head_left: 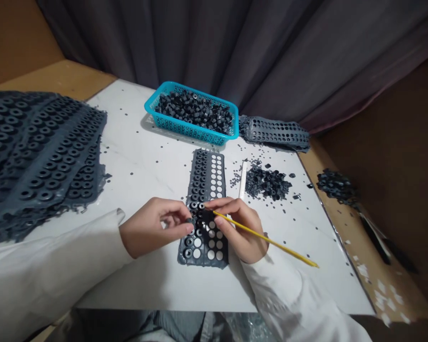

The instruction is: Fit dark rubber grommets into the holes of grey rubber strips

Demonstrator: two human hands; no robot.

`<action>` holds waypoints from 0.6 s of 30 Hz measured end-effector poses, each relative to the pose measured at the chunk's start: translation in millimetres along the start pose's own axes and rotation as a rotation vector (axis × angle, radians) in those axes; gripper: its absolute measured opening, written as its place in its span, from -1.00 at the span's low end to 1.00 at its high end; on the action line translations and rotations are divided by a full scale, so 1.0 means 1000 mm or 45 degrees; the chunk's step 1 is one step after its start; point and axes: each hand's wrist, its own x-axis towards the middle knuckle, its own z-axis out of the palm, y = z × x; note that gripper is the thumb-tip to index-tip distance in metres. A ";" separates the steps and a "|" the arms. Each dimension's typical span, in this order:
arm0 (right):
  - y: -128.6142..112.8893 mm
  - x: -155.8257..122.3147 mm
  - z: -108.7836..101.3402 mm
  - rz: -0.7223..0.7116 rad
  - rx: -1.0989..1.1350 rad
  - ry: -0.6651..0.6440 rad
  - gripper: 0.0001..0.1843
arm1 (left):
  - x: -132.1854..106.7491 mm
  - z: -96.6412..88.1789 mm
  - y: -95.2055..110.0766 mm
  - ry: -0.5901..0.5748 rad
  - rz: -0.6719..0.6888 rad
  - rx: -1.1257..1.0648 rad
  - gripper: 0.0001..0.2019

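A dark grey moulded rubber sheet [205, 178] lies lengthwise before me, with ring-shaped parts along its left side and round holes showing the white tabletop along its right. My left hand [153, 229] is over the sheet's left edge, thumb and forefinger closed on a small dark rubber piece [189, 221]. Above the right half is my right hand [244, 230], its fingers wrapped round a thin yellow stick [281, 245] that slants down to the right. The stick's near tip and the parts beneath the fingers are partly hidden.
A turquoise basket [190, 129] full of small dark parts stands at the back. Stacked uncut sheets [46, 156] fill the left side. Punched sheets [276, 132] lie back right, above a heap of dark scraps [269, 183] and a white strip [243, 179]. More scraps [337, 186] sit farther right.
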 end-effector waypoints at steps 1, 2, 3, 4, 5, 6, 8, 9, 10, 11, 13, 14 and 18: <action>0.001 0.001 -0.002 0.019 -0.008 0.081 -0.98 | 0.001 -0.001 0.002 -0.016 -0.050 -0.150 -0.85; 0.003 0.003 -0.004 0.041 -0.025 0.166 -0.96 | 0.002 -0.003 0.003 -0.033 -0.102 -0.315 -0.85; 0.004 0.005 -0.006 0.071 -0.045 0.244 -0.93 | 0.004 -0.005 0.003 -0.045 -0.150 -0.478 -0.84; 0.006 0.007 -0.009 0.116 -0.053 0.304 -0.90 | 0.006 -0.007 0.003 -0.048 -0.188 -0.625 -0.84; 0.008 0.008 -0.011 0.176 -0.039 0.338 -0.88 | 0.008 -0.010 0.003 -0.045 -0.214 -0.750 -0.84; 0.009 0.010 -0.013 0.241 0.002 0.349 -0.88 | 0.010 -0.013 0.003 -0.036 -0.232 -0.852 -0.84; 0.010 0.011 -0.015 0.367 0.112 0.316 -0.87 | 0.014 -0.017 0.001 -0.018 -0.265 -0.976 -0.84; 0.009 0.011 -0.015 0.418 0.148 0.274 -0.84 | 0.015 -0.019 0.001 -0.003 -0.281 -1.007 -0.83; 0.008 0.010 -0.015 0.465 0.162 0.220 -0.81 | 0.016 -0.020 0.001 0.016 -0.296 -1.028 -0.81; 0.007 0.009 -0.015 0.511 0.157 0.161 -0.78 | 0.017 -0.020 0.001 0.038 -0.308 -1.039 -0.79; 0.005 0.006 -0.013 0.589 0.142 0.048 -0.76 | 0.018 -0.020 0.002 0.082 -0.334 -1.013 -0.79; 0.004 0.004 -0.011 0.609 0.144 0.006 -0.77 | 0.018 -0.019 0.002 0.103 -0.339 -0.971 -0.82; 0.006 -0.005 -0.006 0.612 0.139 -0.058 -0.82 | 0.016 -0.015 0.003 0.115 -0.244 -0.542 -0.90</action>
